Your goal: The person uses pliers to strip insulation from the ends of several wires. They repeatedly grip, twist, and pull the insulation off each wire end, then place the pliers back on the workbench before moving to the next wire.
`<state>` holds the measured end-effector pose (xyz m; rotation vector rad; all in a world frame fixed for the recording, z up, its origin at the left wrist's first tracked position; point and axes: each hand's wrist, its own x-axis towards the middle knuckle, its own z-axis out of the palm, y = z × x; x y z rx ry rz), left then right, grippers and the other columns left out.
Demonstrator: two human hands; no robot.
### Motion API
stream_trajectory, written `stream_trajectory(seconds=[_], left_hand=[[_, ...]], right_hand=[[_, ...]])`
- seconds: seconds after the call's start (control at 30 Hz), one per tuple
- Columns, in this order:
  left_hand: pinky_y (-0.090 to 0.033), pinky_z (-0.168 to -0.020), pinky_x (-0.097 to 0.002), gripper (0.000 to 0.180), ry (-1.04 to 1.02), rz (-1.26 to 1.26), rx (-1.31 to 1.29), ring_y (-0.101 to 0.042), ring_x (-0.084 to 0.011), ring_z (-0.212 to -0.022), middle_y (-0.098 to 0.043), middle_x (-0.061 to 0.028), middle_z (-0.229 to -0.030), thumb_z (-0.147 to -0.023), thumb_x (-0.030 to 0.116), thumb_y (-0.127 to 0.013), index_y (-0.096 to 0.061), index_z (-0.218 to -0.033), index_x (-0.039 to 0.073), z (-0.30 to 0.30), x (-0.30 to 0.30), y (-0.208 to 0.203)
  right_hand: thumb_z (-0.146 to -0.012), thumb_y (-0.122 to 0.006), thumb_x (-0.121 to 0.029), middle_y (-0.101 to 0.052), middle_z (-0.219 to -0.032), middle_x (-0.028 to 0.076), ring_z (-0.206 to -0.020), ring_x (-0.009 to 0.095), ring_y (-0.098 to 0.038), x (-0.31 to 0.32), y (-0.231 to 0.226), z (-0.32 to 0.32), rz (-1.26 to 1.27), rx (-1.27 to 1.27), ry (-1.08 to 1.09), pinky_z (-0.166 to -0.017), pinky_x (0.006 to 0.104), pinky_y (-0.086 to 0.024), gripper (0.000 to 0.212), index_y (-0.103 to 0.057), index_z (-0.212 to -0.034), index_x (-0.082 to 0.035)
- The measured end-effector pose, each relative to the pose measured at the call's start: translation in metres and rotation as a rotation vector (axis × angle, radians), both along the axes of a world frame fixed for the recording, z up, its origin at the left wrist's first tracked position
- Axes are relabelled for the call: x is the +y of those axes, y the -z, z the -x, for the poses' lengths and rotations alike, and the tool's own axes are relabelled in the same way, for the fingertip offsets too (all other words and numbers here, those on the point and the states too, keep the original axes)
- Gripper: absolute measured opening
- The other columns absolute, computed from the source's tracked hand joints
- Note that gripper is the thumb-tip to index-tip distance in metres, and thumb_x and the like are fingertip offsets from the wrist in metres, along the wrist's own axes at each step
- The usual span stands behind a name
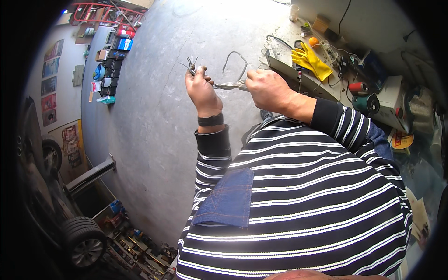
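Observation:
A bundle of grey cable (232,86) stretches between my two hands, above the floor. My left hand (203,91) is closed around one end of it, and several thin dark wire ends (190,62) fan out past its fingertips. My right hand (269,89) grips the other end in a closed fist; the middle part between the hands looks wrapped or twisted. From beside the right hand a loose grey length (244,64) curves up and bends back to the left. What lies inside each fist is hidden.
A workbench (280,63) at the upper right carries yellow rubber gloves (311,61), an orange round thing (313,41), cords and tools. Boxes and dark batteries (112,65) line the floor at the upper left. A car wheel (85,242) is at the lower left, near a metal beam (95,171).

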<state>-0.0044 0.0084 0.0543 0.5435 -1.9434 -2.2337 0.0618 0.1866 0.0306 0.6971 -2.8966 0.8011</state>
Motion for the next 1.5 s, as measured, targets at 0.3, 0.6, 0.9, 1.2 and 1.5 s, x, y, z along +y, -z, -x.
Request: stream_trajectory(seconds=[0.3, 0.6, 0.9, 1.2, 1.5], left_hand=[[-0.025, -0.049, -0.0242, 0.026, -0.238, -0.056, 0.134, -0.032, -0.0049, -0.056, -0.041, 0.0056, -0.068, -0.110, 0.025, -0.052, -0.061, -0.095, 0.006, 0.001, 0.007, -0.005], [-0.023, -0.048, -0.0263, 0.025, -0.075, -0.334, 0.333, -0.026, -0.0068, -0.052, -0.035, 0.0050, -0.061, -0.111, 0.026, -0.053, -0.061, -0.098, 0.005, -0.008, 0.004, -0.027], [-0.023, -0.050, -0.0261, 0.029, -0.081, -0.341, 0.278, -0.027, -0.0075, -0.054, -0.034, 0.0051, -0.064, -0.111, 0.030, -0.052, -0.063, -0.102, 0.005, -0.042, -0.027, -0.030], [-0.023, -0.048, -0.0253, 0.026, 0.007, -0.365, 0.131, -0.029, -0.0061, -0.054, -0.032, 0.0062, -0.065, -0.110, 0.031, -0.054, -0.060, -0.109, 0.005, -0.028, -0.038, -0.003], [-0.022, -0.046, -0.0262, 0.025, 0.022, -0.281, -0.051, -0.026, -0.0082, -0.051, -0.037, 0.0043, -0.065, -0.111, 0.032, -0.053, -0.058, -0.113, 0.008, -0.009, -0.037, 0.024]], right_hand=[[-0.082, -0.058, -0.008, -0.071, -0.095, 0.021, -0.087, 0.034, -0.071, -0.015, 0.003, 0.008, 0.208, -0.484, 0.085, -0.079, 0.0449, -0.056, 0.017, -0.073, -0.086, 0.000], [-0.082, -0.058, 0.001, -0.067, -0.086, 0.014, -0.065, 0.021, -0.063, 0.006, 0.018, 0.004, 1.614, -1.411, 0.121, -0.062, 0.0338, -0.055, 0.014, -0.065, -0.094, 0.005], [-0.089, -0.046, -0.001, -0.065, -0.106, 0.016, -0.086, 0.021, -0.066, 0.116, 0.019, 0.048, 1.765, -0.808, 0.304, -0.077, 0.0328, -0.056, 0.020, -0.061, -0.101, 0.006], [-0.081, -0.058, -0.013, -0.065, -0.069, 0.007, -0.063, 0.016, -0.061, 0.122, 0.108, -0.029, 0.926, -0.703, 0.449, -0.060, 0.0322, -0.048, 0.016, -0.068, -0.085, 0.000], [-0.078, -0.063, -0.017, -0.069, -0.073, 0.024, -0.065, 0.037, -0.067, 0.220, 0.244, -0.210, 0.733, -0.679, 1.241, -0.063, 0.0471, -0.053, 0.018, -0.064, -0.075, 0.001]])
